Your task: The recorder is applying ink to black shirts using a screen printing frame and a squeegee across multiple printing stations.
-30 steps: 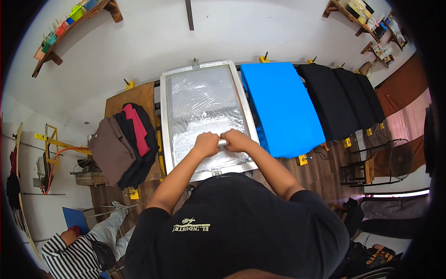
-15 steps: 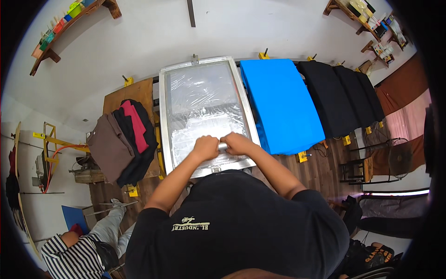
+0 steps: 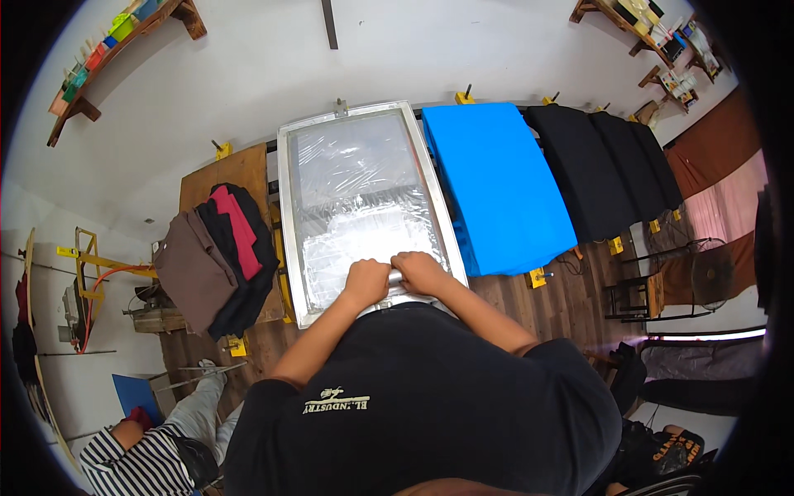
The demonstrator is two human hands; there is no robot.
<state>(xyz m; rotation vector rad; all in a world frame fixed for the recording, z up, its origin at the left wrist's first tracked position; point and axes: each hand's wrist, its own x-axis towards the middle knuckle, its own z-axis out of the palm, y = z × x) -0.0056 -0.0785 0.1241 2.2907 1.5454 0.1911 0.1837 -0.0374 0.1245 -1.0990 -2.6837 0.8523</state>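
Both my fists are at the near end of a silver-framed printing screen (image 3: 289,207) covered with clear, wrinkled film. My left hand (image 3: 368,281) and my right hand (image 3: 418,274) are closed around a squeegee (image 3: 396,279). Only a short grey, shiny piece of it shows between them; its lower edge is hidden. The hands sit side by side, close to my body, with knuckles up. My torso covers part of the screen's near rim.
Right of the screen lies a blue shirt (image 3: 504,190) on a board, then several black ones (image 3: 583,178). Left, brown, black and red garments (image 3: 196,269) lie on a wooden board (image 3: 219,178). A person in stripes (image 3: 136,455) is at lower left; a fan (image 3: 711,277) stands right.
My two hands have drawn slightly nearer to my body, still closed on the squeegee. The view has shifted a little, and my torso covers more of the screen's near rim.
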